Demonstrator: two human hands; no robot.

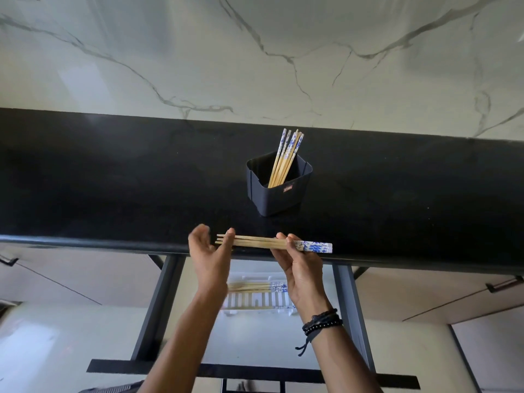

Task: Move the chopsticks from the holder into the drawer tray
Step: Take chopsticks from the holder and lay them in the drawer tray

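The right hand (pixel 297 265) pinches a bundle of chopsticks (pixel 272 243) held level above the bench (pixel 113 180) edge, long axis left to right. The left hand (pixel 211 251) lies open, fingertips steadying the bare tips. The drawer tray (pixel 255 300) sits directly below, nearer the person; more chopsticks stand in the holder (pixel 276 194).

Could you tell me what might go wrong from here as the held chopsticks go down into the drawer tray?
1. The right hand pinches the bundle near its patterned end while the left hand only props the tips, so sticks could fan out and drop.
2. The tray sits low under the counter edge; the level bundle could knock it.
3. Chopsticks already in the tray could be jostled.
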